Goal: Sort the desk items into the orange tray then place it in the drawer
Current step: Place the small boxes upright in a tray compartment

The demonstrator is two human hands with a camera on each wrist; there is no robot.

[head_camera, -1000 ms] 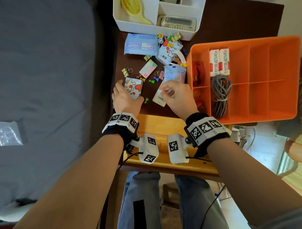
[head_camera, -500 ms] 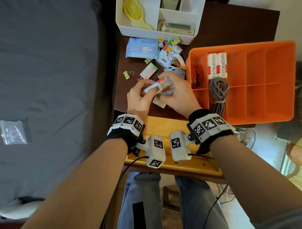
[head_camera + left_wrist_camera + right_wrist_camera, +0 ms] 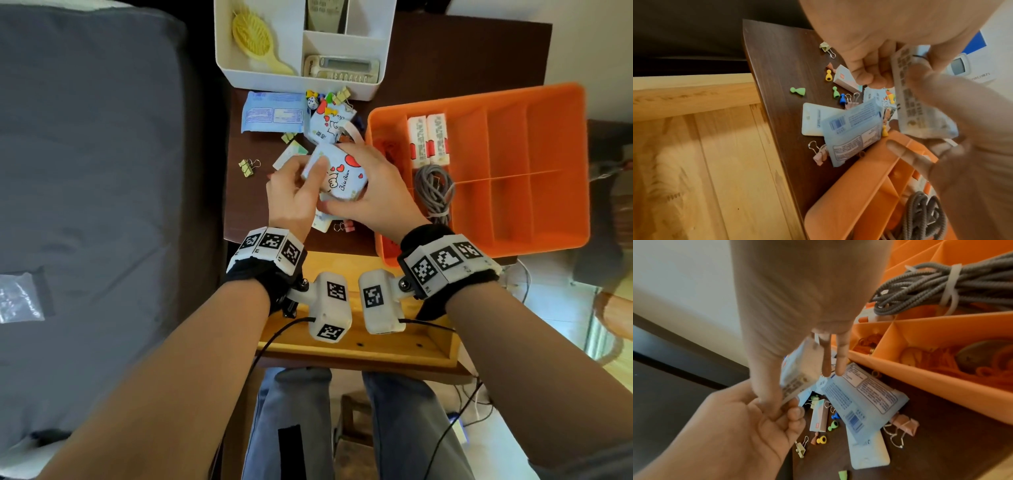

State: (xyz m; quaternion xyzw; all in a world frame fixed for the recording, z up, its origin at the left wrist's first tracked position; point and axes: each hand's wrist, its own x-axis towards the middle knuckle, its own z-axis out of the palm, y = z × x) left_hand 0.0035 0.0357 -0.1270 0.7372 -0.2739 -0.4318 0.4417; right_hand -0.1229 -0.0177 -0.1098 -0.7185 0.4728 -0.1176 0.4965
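Above the dark brown desk [image 3: 455, 51], my left hand [image 3: 291, 198] and right hand [image 3: 373, 192] both hold one small white tissue packet printed with red hearts [image 3: 339, 174], the left pinching its near-left edge, the right wrapped around its far and right sides. The packet hangs clear of the desk, just left of the orange plastic divided tray [image 3: 555, 164], so the coming move runs rightward over the tray's near-left wall; my right hand is the nearer one to carry it. I cannot fix the packet's long axis, since fingers cover most of its outline.

The tray lies at the desk's right side, overhanging its front edge. Inside it are two white-and-red oblong boxes [image 3: 428, 140] side by side and a coiled grey braided cable [image 3: 433, 192]; the right-hand compartments look empty. The open light wooden drawer [image 3: 356, 346] sits below my wrists, in front of the desk.

Waiting on the desk are a pale blue wipes pouch [image 3: 851, 129], pink and yellow binder clips, small coloured pawns and a second heart-printed packet [image 3: 329, 126]. The small pieces under my hands are hidden from the head view, and what fills the tray's leftmost compartments is hard to make out
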